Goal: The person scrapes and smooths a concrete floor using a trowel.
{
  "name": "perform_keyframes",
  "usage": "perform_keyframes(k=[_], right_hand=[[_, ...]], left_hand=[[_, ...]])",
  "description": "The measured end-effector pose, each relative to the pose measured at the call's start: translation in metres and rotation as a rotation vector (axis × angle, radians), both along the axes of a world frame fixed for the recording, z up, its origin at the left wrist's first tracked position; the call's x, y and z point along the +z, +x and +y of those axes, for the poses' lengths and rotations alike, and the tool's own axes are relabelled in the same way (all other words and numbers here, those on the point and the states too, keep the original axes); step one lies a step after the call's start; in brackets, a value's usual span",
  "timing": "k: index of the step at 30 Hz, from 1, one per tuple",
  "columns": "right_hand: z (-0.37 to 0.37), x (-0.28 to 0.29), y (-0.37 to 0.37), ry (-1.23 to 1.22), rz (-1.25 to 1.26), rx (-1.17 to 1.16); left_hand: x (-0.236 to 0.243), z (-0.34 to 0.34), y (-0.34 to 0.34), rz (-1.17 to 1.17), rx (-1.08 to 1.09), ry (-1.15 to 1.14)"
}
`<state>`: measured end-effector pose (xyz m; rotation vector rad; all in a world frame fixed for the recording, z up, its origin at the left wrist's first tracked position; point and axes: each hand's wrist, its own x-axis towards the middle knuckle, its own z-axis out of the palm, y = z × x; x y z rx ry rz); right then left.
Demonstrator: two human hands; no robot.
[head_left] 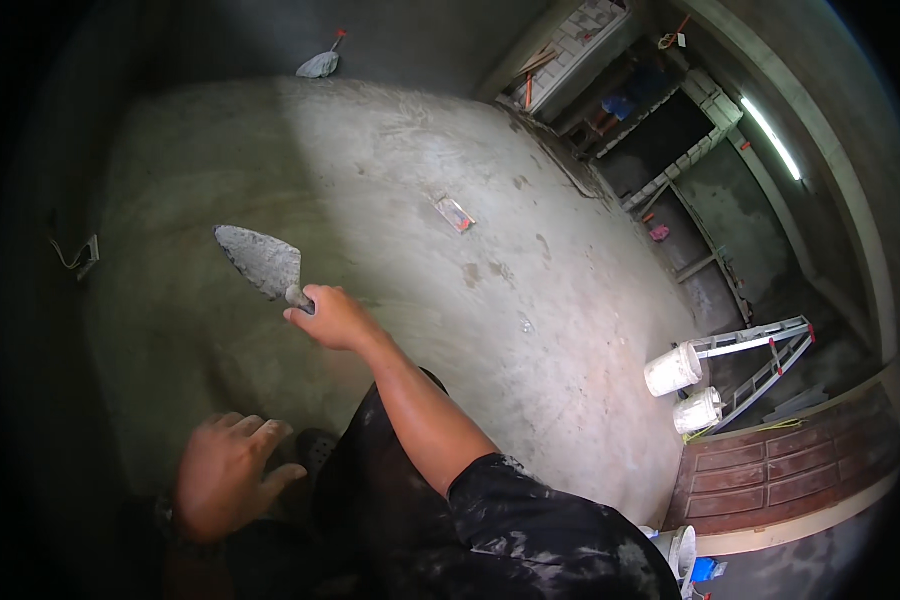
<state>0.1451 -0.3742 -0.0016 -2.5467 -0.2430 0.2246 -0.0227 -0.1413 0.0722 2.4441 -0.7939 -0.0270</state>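
Observation:
My right hand [325,320] grips the handle of a pointed trowel [260,262], whose blade is coated in pale mortar and held out over the grey concrete floor [390,170]. My left hand [232,468] hangs at the lower left with its fingers loosely bent and apart, holding nothing, above a dark shoe [317,452]. A flat rectangular tool with a red part [454,214] lies on the floor beyond the trowel.
Two white buckets [673,372] stand by an aluminium ladder [770,340] and a wooden door [770,470] at right. A person in blue shorts [615,105] is at the far opening. A bag [318,66] lies along the back wall; a wall box with wires [88,256] is left.

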Motion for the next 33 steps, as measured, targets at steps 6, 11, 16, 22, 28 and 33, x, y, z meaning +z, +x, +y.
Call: perform_keyframes(k=[6, 11, 16, 22, 28, 33], right_hand=[[-0.01, -0.001, 0.006, -0.023, 0.013, 0.008], [-0.012, 0.0, 0.009, -0.035, 0.022, 0.0], [-0.011, 0.001, 0.007, -0.044, 0.036, 0.004], [-0.012, 0.002, 0.008, -0.036, 0.035, 0.009], [-0.012, 0.001, 0.009, -0.029, 0.017, 0.013], [-0.014, -0.003, 0.012, -0.017, 0.005, 0.025]], left_hand=[[0.003, -0.01, 0.006, -0.003, -0.004, -0.032], [0.001, -0.012, 0.009, -0.023, -0.018, -0.037], [0.003, -0.013, 0.008, 0.007, -0.019, -0.025], [0.005, -0.013, 0.009, -0.009, -0.029, -0.034], [0.01, -0.013, 0.01, -0.026, -0.035, -0.035], [0.01, -0.013, 0.013, 0.007, -0.038, -0.025]])
